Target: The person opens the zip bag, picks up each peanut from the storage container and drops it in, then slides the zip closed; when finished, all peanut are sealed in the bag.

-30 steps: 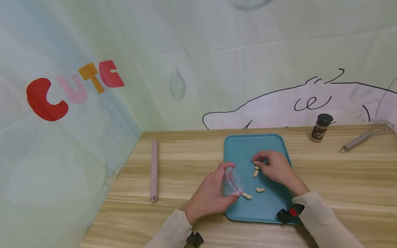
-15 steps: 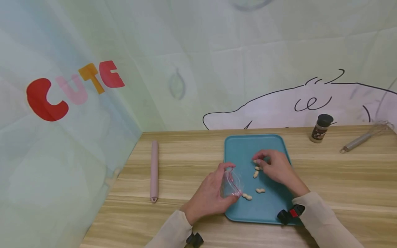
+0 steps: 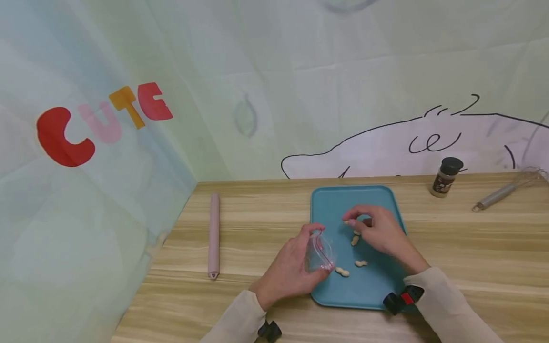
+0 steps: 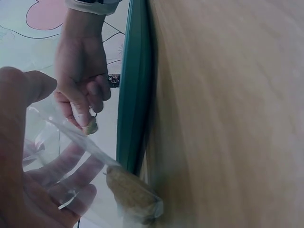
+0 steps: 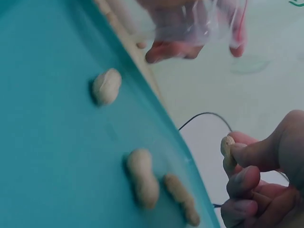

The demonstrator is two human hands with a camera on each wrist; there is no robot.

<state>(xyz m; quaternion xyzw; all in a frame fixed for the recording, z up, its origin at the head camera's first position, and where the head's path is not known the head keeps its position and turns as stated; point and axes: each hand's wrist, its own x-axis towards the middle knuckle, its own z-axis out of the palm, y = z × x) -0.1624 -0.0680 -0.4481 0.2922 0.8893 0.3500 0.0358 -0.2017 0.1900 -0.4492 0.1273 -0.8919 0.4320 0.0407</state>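
Observation:
My left hand [image 3: 289, 269] holds a clear zip-lock bag [image 3: 318, 255] with a red seal line at the tray's left edge, fingers and thumb spread at its mouth, which gapes. A brown peanut [image 4: 130, 192] lies at the bottom of the bag in the left wrist view. Over the blue tray [image 3: 364, 293], my right hand [image 3: 381, 231] pinches a peanut [image 5: 228, 152] between thumb and forefinger, to the right of the bag. Beneath and in front of that hand, several unshelled peanuts lie on the tray, among them one [image 3: 342, 271] close to the left thumb and one [image 3: 361, 263] near the middle.
On the wooden table [image 3: 257, 214], a pinkish rod-like tool [image 3: 213, 236] lies left of the tray. A black-capped seasoning jar [image 3: 446, 177] stands at the back right, with a whisk [image 3: 497, 196] beside it. A printed cloth hangs behind and at the left.
My right hand has lifted its peanut away from the others and shifted slightly left toward the bag. The left hand and bag have stayed in place.

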